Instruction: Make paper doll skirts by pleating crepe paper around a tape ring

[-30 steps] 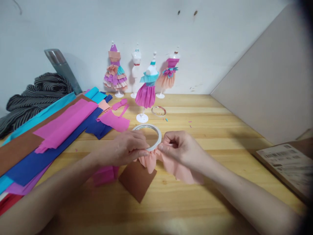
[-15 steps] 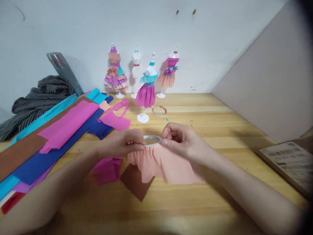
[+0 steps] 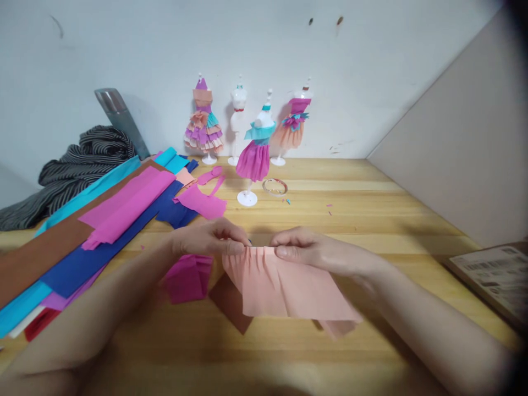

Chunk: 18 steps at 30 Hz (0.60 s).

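Observation:
A sheet of peach crepe paper (image 3: 289,286) hangs between my hands, gathered in small pleats along its upper edge on the left half and smoother on the right. My left hand (image 3: 214,239) pinches the left end of that edge. Thumb and fingers of my right hand (image 3: 313,250) close on the same edge further right. Only a sliver of the tape ring shows behind the fingers. Below the sheet lie a brown paper square (image 3: 233,305), partly covered, and a folded magenta piece (image 3: 190,279).
Four small mannequins stand at the back, the nearest in a teal and magenta dress (image 3: 253,159). A ring (image 3: 275,187) lies beside it. Coloured paper strips (image 3: 127,206), striped cloth (image 3: 86,165) and a bottle (image 3: 121,121) are left; a labelled box (image 3: 490,275) is right.
The tape ring has tilted mostly out of sight behind the paper. My right hand has closed further onto the top edge, and the peach sheet is spread wider. The view has shifted slightly left.

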Each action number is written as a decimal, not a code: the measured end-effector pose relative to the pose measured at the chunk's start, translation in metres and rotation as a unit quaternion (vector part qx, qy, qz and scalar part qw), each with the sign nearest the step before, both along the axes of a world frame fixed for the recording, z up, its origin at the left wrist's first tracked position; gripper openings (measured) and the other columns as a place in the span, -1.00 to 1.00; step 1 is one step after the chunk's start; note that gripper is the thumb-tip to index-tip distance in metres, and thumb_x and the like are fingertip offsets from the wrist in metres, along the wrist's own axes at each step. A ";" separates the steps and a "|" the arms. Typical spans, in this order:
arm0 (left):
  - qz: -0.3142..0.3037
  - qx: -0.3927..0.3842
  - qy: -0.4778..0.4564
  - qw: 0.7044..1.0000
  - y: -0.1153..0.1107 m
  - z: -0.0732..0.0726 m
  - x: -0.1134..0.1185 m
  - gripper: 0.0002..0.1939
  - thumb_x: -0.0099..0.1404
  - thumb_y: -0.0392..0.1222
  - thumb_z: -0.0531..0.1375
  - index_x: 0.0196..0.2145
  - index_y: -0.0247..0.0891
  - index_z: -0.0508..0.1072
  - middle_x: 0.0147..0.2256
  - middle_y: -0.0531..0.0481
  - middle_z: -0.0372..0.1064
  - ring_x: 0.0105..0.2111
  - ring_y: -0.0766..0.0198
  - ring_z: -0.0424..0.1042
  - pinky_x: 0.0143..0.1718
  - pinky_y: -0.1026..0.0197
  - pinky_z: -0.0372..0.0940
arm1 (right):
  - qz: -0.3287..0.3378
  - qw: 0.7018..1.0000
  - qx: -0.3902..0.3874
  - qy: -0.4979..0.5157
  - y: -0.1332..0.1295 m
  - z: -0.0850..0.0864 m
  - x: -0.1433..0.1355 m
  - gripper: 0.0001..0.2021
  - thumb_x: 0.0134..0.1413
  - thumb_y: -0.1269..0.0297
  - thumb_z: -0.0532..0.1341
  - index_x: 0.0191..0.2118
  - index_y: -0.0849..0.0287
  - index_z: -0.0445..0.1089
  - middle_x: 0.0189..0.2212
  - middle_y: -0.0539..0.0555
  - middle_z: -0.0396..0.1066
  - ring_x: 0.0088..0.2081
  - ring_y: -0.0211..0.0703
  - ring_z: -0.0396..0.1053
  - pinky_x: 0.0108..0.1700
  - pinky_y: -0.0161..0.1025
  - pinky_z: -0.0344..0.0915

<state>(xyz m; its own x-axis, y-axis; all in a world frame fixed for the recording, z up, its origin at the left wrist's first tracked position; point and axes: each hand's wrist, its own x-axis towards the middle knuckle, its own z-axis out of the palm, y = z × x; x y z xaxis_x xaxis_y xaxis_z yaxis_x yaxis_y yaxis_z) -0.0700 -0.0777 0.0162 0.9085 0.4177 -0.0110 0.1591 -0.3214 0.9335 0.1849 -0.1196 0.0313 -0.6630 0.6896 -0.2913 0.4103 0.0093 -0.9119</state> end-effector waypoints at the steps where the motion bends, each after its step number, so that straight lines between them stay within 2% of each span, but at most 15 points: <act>1: -0.005 -0.011 -0.003 1.000 0.000 0.001 -0.001 -0.47 0.26 0.24 0.11 -0.22 -0.32 0.54 -0.21 -0.15 0.49 -0.15 0.14 0.41 -0.08 0.14 0.29 | 0.003 1.000 -0.011 0.000 0.000 -0.001 -0.001 -0.49 0.05 -0.23 0.15 -0.49 0.18 0.18 -0.53 -0.10 -0.02 -0.50 -0.33 -0.03 -0.45 -0.31 -0.09; 4: 0.005 -0.018 -0.006 1.000 -0.001 0.006 -0.003 -0.38 0.24 0.33 0.06 -0.21 -0.31 0.54 -0.18 -0.16 0.49 -0.12 0.10 0.40 -0.07 0.11 0.28 | 0.007 0.999 -0.032 0.006 -0.001 -0.002 -0.005 -0.48 0.01 -0.25 0.16 -0.49 0.19 0.18 -0.53 -0.10 -0.01 -0.49 -0.33 -0.03 -0.44 -0.31 -0.08; 6: 0.019 -0.003 0.011 1.000 -0.005 0.009 -0.002 -0.40 0.24 0.32 0.07 -0.19 -0.31 0.54 -0.20 -0.13 0.48 -0.16 0.13 0.40 -0.14 0.16 0.28 | 0.004 0.999 -0.033 0.012 -0.002 -0.004 -0.006 -0.49 0.01 -0.24 0.17 -0.49 0.18 0.18 -0.53 -0.10 -0.02 -0.49 -0.33 -0.04 -0.45 -0.31 -0.09; 9: 0.032 0.037 0.056 0.997 -0.013 0.012 0.006 -0.55 0.25 0.17 0.16 -0.26 -0.32 0.54 -0.34 -0.03 0.45 -0.32 0.26 0.37 -0.32 0.28 0.23 | 0.011 0.999 -0.032 0.016 -0.002 -0.007 -0.007 -0.49 0.03 -0.23 0.16 -0.51 0.18 0.17 -0.55 -0.11 -0.05 -0.50 -0.34 -0.08 -0.46 -0.31 -0.11; 12: 0.047 0.095 0.080 0.991 -0.019 0.013 0.014 -0.65 0.26 0.01 0.18 -0.47 -0.37 0.48 -0.55 0.08 0.25 -0.50 0.39 0.22 -0.47 0.33 0.08 | 0.028 0.999 -0.027 0.016 -0.001 -0.009 -0.007 -0.49 0.04 -0.24 0.15 -0.50 0.18 0.17 -0.55 -0.12 -0.03 -0.50 -0.34 -0.08 -0.46 -0.31 -0.11; 14: 0.051 0.118 0.082 0.988 -0.021 0.013 0.016 -0.65 0.27 -0.04 0.17 -0.53 -0.37 0.43 -0.58 0.10 0.17 -0.53 0.41 0.16 -0.50 0.34 0.03 | 0.034 0.999 -0.025 0.014 -0.001 -0.010 -0.007 -0.49 0.04 -0.24 0.14 -0.49 0.18 0.17 -0.54 -0.11 -0.02 -0.50 -0.34 -0.07 -0.46 -0.31 -0.10; 18: 0.015 0.070 0.081 0.994 -0.021 0.018 0.012 -0.65 0.25 0.06 0.18 -0.42 -0.33 0.46 -0.50 0.06 0.27 -0.48 0.37 0.23 -0.48 0.34 0.09 | 0.040 0.999 -0.018 0.009 -0.001 -0.010 -0.008 -0.49 0.06 -0.24 0.12 -0.51 0.17 0.13 -0.54 -0.11 -0.06 -0.51 -0.34 -0.09 -0.47 -0.30 -0.11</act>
<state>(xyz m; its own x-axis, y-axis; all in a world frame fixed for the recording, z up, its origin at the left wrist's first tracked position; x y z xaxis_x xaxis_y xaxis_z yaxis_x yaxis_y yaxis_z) -0.0580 -0.0983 0.0345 0.8868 0.4520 -0.0959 0.3146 -0.4387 0.8417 0.1770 -0.1209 0.0215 -0.7212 0.6233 -0.3024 0.3925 0.0080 -0.9197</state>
